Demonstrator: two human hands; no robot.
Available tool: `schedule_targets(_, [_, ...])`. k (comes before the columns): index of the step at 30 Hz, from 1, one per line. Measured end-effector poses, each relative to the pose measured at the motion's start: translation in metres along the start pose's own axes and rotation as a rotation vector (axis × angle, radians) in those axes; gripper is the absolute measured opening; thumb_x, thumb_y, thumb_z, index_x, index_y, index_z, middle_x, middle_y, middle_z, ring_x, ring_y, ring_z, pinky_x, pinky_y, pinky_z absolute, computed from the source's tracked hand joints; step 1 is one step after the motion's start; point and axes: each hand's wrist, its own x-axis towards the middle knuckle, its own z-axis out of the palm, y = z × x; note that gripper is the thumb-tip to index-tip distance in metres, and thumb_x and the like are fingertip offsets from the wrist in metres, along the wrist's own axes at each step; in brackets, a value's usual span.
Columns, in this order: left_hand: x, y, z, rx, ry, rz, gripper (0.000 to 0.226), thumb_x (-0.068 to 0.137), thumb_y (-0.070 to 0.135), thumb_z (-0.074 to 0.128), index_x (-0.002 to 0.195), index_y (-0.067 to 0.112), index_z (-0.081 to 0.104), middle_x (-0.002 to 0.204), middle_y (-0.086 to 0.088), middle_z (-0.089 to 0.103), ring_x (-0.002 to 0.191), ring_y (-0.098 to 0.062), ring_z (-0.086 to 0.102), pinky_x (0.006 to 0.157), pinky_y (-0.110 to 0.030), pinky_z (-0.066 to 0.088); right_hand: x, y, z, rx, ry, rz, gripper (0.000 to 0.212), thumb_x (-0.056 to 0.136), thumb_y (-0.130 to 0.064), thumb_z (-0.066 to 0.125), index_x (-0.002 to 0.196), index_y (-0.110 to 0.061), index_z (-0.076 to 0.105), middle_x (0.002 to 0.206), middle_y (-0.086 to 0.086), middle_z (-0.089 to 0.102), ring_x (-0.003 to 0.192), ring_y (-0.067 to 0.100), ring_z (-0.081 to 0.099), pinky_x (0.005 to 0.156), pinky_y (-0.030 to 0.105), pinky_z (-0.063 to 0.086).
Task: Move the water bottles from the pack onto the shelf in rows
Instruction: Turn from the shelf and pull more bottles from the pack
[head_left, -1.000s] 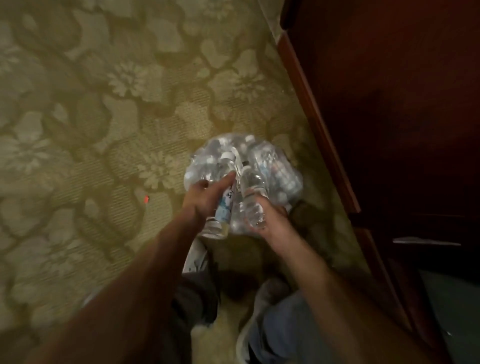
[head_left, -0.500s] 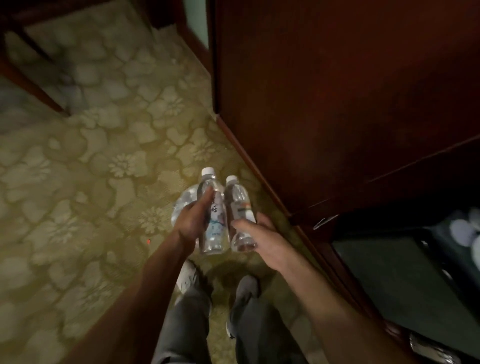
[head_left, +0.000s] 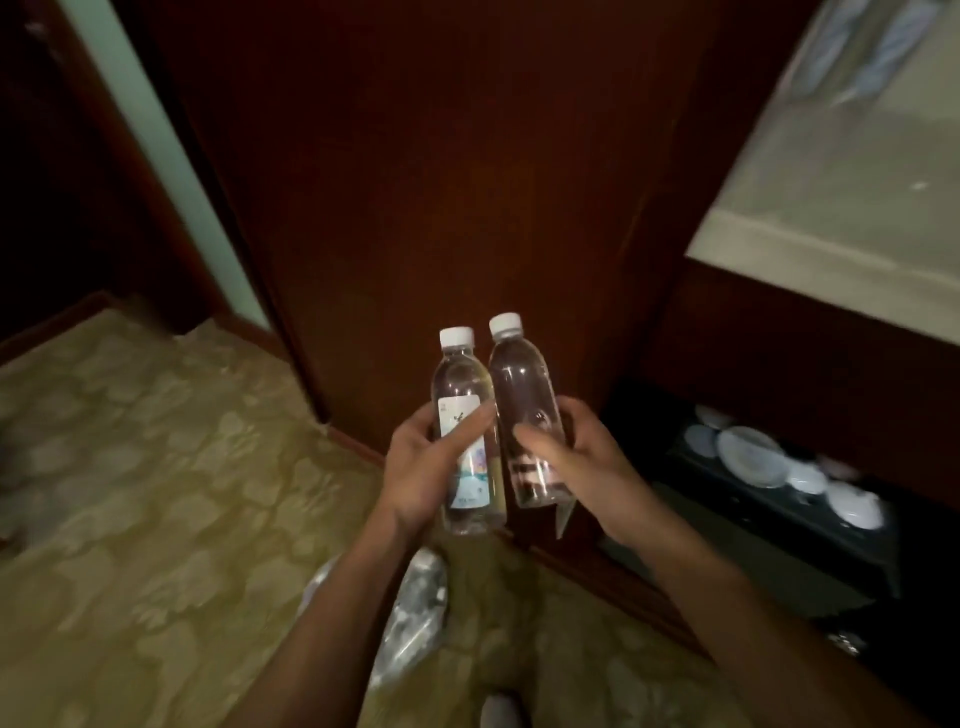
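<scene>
I see my left hand (head_left: 421, 467) with its fingers curled round one water bottle (head_left: 470, 441), thumb across the label, and my right hand (head_left: 576, 462) wrapped round a second bottle (head_left: 524, 410); two bottles in all, both upright, long axes near vertical, white caps up, tips leaning slightly apart, sides almost touching. They hang before the dark wooden cabinet (head_left: 441, 182); the plastic pack (head_left: 415, 608) lies on the patterned carpet (head_left: 156, 519) below my forearms; several white plates (head_left: 753, 457) sit on a dark shelf (head_left: 779, 519) to the right.

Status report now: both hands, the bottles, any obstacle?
Left hand grips one bottle. Right hand grips second bottle. Both upright, clear of pack. No obstacle visible.
</scene>
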Motion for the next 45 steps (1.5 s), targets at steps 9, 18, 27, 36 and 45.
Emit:
schedule_targets(9, [-0.031, 0.073, 0.127, 0.075, -0.380, 0.256, 0.048, 0.079, 0.036, 0.075, 0.122, 0.017, 0.065, 0.109, -0.005, 0.077, 0.099, -0.023, 0.075, 0.083, -0.040, 0.062, -0.086, -0.060, -0.102, 0.149, 0.274, -0.326, 0.055, 0.082, -0.030, 0.080, 0.128, -0.037, 0.050, 0.109, -0.011, 0.073, 0.101, 0.008, 0.072, 0.070, 0.019, 0.058])
schedule_targets(18, [-0.025, 0.126, 0.285, 0.092, -0.552, 0.443, 0.055, 0.073, 0.026, 0.079, 0.126, 0.021, 0.061, 0.111, 0.000, 0.076, 0.098, -0.017, 0.075, 0.076, -0.028, 0.060, -0.136, -0.102, -0.245, 0.139, 0.412, -0.551, 0.050, 0.095, -0.025, 0.065, 0.140, -0.037, 0.046, 0.122, -0.013, 0.070, 0.111, 0.010, 0.069, 0.080, 0.023, 0.059])
schedule_targets(27, [0.021, 0.122, 0.437, 0.091, -0.567, 0.460, 0.037, 0.083, 0.006, 0.076, 0.115, 0.020, 0.066, 0.106, 0.001, 0.078, 0.094, -0.009, 0.075, 0.070, -0.019, 0.058, -0.102, -0.100, -0.410, 0.043, 0.576, -0.574, 0.065, 0.080, -0.007, 0.080, 0.136, -0.027, 0.054, 0.115, -0.003, 0.072, 0.101, 0.015, 0.072, 0.087, 0.042, 0.060])
schedule_targets(36, [0.093, 0.117, 0.511, 0.050, -0.395, 0.394, 0.048, 0.076, 0.005, 0.082, 0.119, 0.022, 0.069, 0.101, -0.001, 0.079, 0.092, -0.019, 0.076, 0.073, -0.032, 0.062, -0.012, -0.096, -0.470, 0.146, 0.670, -0.561, 0.062, 0.078, 0.002, 0.078, 0.126, -0.028, 0.056, 0.112, 0.000, 0.073, 0.101, 0.020, 0.071, 0.092, 0.051, 0.057])
schedule_targets(45, [0.204, 0.134, 0.562, 0.115, -0.400, 0.458, 0.044, 0.079, 0.005, 0.081, 0.113, 0.031, 0.067, 0.098, 0.005, 0.078, 0.085, -0.009, 0.075, 0.066, -0.022, 0.059, 0.093, -0.118, -0.515, 0.192, 0.805, -0.530, 0.064, 0.077, -0.011, 0.082, 0.131, -0.032, 0.055, 0.111, -0.003, 0.073, 0.099, 0.023, 0.072, 0.087, 0.053, 0.059])
